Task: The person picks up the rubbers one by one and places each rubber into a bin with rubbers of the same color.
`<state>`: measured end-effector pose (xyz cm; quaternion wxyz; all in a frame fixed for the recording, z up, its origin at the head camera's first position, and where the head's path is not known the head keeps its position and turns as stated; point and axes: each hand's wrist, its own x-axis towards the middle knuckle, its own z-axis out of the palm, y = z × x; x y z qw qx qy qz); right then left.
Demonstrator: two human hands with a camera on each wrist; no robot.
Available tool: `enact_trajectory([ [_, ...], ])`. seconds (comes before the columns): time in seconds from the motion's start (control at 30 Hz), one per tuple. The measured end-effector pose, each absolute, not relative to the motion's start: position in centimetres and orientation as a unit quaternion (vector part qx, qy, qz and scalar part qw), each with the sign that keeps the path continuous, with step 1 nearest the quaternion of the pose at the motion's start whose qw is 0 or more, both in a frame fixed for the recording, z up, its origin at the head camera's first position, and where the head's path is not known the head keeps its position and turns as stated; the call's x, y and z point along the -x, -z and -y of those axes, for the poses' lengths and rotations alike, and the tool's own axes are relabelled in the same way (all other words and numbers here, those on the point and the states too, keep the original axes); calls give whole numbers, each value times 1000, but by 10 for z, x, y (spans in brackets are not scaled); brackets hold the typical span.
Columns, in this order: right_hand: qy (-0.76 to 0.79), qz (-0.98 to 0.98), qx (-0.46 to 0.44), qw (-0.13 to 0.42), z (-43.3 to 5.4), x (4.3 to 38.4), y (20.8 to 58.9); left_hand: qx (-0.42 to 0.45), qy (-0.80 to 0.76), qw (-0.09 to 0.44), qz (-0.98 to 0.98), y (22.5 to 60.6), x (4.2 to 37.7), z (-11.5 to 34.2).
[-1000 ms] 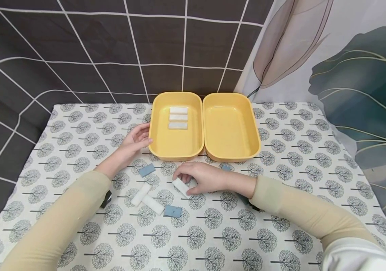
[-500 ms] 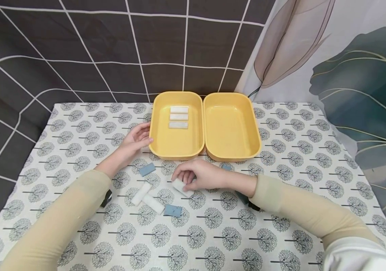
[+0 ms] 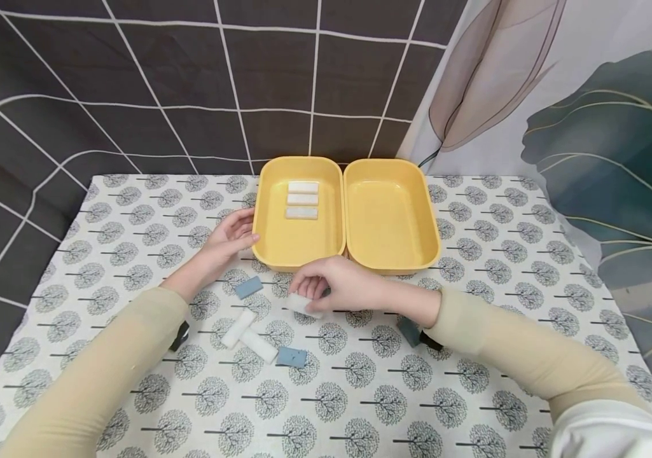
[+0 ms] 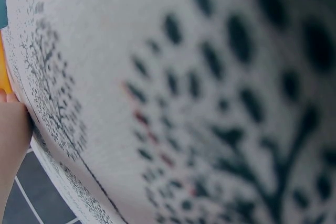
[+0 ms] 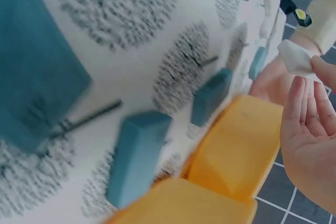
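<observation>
My right hand pinches a white rectangular block between thumb and fingers, just in front of the left yellow tray. The right wrist view shows the same white block at the fingertips. My left hand rests against that tray's left side, thumb at the rim and fingers along the outer wall. Inside the tray, three white blocks lie in a column near the back. Two more white blocks lie on the cloth, end against side. The left wrist view shows mostly blurred cloth.
A second yellow tray with nothing in it stands against the first one's right side. Blue blocks lie on the tree-patterned cloth, one beside the loose white pair; the right wrist view shows several blue blocks. A dark tiled-pattern backdrop rises behind.
My right hand has moved a little toward the left tray with the white block, which now sits higher in the head view and is tilted differently. My left hand has stayed at the tray.
</observation>
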<state>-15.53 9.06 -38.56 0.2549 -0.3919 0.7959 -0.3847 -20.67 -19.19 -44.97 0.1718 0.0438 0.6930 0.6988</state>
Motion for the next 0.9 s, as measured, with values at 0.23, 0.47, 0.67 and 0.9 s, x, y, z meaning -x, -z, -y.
enact_trajectory([
  [0.23,378,-808,386,235,-89,166,371,-47,-701,170,-691,451,206,193],
  [0.47,374,-822,384,190,-89,182,361,-47,-705,171,-687,452,207,193],
  [0.67,391,-832,357,167,-92,197,352,-45,-701,172,-690,452,206,192],
  [0.9,399,-839,341,145,-91,218,353,-43,-701,171,-692,450,206,192],
])
